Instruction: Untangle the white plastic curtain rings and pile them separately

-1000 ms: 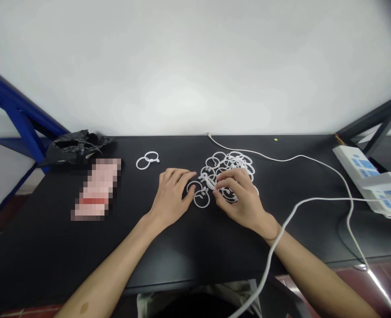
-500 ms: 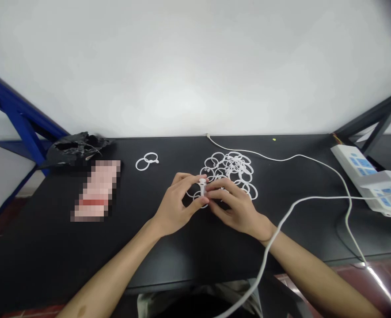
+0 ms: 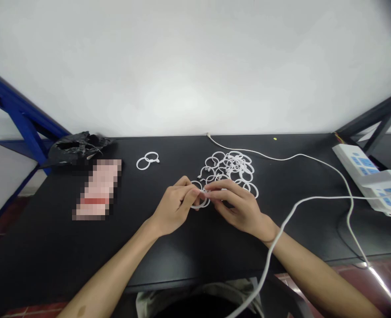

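Observation:
My left hand is closed in a pinch, thumb over bent index finger, on white plastic rings that hang below the fingertips. Against the same rings, from the other side, press the fingertips of my right hand, which is also closed in a pinch. The small joint of the rings is mostly hidden between the fingers. Just beyond my right hand lies a loose pile of several white rings with small knobs. Two linked white rings rest apart on the black table, to the left.
A crumpled black plastic bag and a blurred pinkish flat object lie at the left. White cables cross the right side, one passing over my right forearm. White-and-blue boxes stand at the right edge, and a white wall rises behind the table.
The small white part that stood upright between my fingertips is now tipped down and mostly covered. My left thumb has moved up over it, and both hands have stayed nearly in place.

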Tool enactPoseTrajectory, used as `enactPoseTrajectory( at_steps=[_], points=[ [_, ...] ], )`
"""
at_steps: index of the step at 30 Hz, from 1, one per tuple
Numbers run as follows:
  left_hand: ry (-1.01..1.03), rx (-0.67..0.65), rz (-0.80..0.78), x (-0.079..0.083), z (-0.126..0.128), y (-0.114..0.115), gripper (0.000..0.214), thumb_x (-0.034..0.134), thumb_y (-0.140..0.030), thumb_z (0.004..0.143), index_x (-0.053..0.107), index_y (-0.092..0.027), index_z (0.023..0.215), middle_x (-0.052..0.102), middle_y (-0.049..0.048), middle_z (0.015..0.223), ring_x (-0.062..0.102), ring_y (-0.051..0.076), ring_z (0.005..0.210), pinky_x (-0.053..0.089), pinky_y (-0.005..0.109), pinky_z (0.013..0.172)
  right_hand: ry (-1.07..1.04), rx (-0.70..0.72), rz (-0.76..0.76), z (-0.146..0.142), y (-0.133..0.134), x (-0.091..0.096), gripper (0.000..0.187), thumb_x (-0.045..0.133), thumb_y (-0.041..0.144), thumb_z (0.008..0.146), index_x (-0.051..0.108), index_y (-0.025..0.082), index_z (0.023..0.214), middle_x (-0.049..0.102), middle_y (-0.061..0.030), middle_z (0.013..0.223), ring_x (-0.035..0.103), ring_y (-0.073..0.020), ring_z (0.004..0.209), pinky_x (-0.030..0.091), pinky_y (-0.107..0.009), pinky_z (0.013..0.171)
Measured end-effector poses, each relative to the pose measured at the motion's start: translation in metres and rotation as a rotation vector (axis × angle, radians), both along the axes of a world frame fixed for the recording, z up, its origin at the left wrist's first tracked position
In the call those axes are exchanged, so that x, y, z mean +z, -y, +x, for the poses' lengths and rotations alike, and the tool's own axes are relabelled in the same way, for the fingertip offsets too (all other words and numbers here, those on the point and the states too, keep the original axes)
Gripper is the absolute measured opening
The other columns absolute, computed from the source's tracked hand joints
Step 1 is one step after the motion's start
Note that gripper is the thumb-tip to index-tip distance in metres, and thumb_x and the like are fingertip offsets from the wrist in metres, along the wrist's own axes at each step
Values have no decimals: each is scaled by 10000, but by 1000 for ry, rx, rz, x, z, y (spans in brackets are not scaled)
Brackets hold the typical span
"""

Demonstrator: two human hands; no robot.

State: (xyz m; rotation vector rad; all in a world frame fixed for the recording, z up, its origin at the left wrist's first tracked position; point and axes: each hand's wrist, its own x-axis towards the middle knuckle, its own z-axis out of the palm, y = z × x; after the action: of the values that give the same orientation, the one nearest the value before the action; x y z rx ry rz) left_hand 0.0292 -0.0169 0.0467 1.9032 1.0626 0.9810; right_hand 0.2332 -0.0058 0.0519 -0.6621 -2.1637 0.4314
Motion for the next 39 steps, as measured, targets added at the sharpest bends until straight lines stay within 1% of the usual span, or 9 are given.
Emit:
enactPoseTrajectory(
  at_steps=[5, 9, 10, 12, 14, 16, 21, 27, 39],
  points=[
    [45, -32, -134, 2, -2, -1, 519, 313, -431, 1018, 658, -185, 719, 630, 32, 677, 574, 165, 745, 487, 282, 663, -39, 12, -41, -4, 1, 3, 309, 582, 92, 875, 598, 232, 1150, 695, -74, 1038, 685, -181, 949, 601, -331, 797],
    [17, -32, -143, 0, -2, -2, 550, 269, -414, 1030, 631, -188, 683, 629, 31, 683, 579, 168, 777, 482, 295, 701, -21, 26, -49, -4, 0, 0, 271, 586, 89, 882, 611, 220, 1118, 695, -74, 1025, 680, -172, 945, 598, -318, 795],
    [-15, -17, -108, -1, -1, -2, 531, 269, -419, 1029, 649, -191, 738, 645, 34, 718, 576, 176, 807, 483, 308, 726, -18, 22, -53, -3, -1, -2, 261, 584, 93, 887, 609, 221, 1114, 694, -70, 1023, 679, -168, 937, 597, -313, 790],
    [-112, 28, 20, -5, -1, -1, 450, 315, -468, 1011, 669, -193, 965, 680, 52, 862, 562, 204, 895, 483, 357, 805, -14, -1, -63, -2, -2, -4, 235, 579, 112, 901, 607, 226, 1105, 692, -64, 1015, 679, -165, 920, 596, -312, 782],
    [-212, 70, 176, -9, -1, 0, 455, 422, -534, 960, 591, -191, 1207, 671, 81, 1047, 543, 237, 986, 468, 415, 886, -15, -38, -71, -1, -3, -6, 212, 581, 133, 908, 608, 227, 1095, 688, -62, 1000, 679, -167, 904, 594, -313, 772],
    [-282, 91, 291, -12, 0, 0, 502, 521, -537, 915, 536, -198, 1286, 645, 95, 1135, 539, 253, 1031, 453, 445, 926, -20, -69, -69, -1, -4, -7, 198, 583, 141, 909, 611, 226, 1085, 684, -61, 984, 678, -169, 893, 591, -312, 761],
    [-330, 127, 401, -15, 2, 0, 398, 593, -413, 907, 562, -223, 1255, 675, 71, 1072, 565, 239, 1014, 479, 415, 897, -16, -89, -74, -1, -4, -6, 193, 568, 139, 915, 611, 233, 1078, 681, -60, 981, 672, -172, 890, 586, -320, 753],
    [-305, 142, 462, -15, 0, -1, 420, 614, -399, 899, 562, -201, 1267, 691, 80, 1104, 564, 231, 1010, 492, 402, 888, -12, -81, -145, -2, -3, -4, 274, 560, 110, 909, 576, 222, 1159, 676, -52, 973, 657, -144, 827, 564, -285, 729],
    [-295, 154, 468, -13, 1, 0, 373, 638, -352, 888, 568, -179, 1211, 677, 77, 1087, 561, 219, 1019, 487, 384, 905, -34, -70, -188, -2, -2, -3, 132, 549, 113, 916, 592, 216, 987, 633, -27, 855, 623, -142, 770, 536, -285, 689]
  ],
)
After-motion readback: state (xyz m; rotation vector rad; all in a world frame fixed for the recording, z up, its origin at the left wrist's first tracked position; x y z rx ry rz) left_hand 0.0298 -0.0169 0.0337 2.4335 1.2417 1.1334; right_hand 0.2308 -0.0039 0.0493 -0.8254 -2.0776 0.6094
